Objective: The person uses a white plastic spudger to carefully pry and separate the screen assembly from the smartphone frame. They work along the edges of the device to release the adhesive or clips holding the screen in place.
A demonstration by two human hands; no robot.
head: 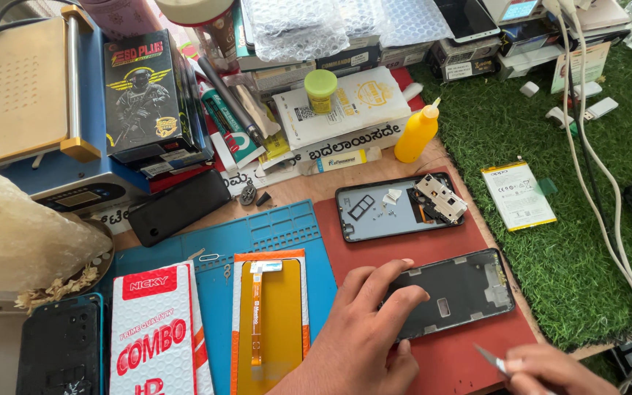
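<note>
Left hand (pixel 360 333): fingers spread flat on a dark phone frame (pixel 455 292) lying on the red mat (pixel 440 249). Right hand (pixel 550 369): fingers pinching a thin metal blade (pixel 490 358) just beside the frame.

The red mat (pixel 433 256) has a bare strip in the middle of the frame, between the grey phone back (pixel 396 208) above and the dark phone frame (pixel 451 292) below, while boxes, a yellow bottle (pixel 415 133) and tubes crowd the top, and white cables (pixel 608 219) cross the right side.

red mat (pixel 448 351), blue mat (pixel 272 230), yellow bottle (pixel 416 134)
</note>
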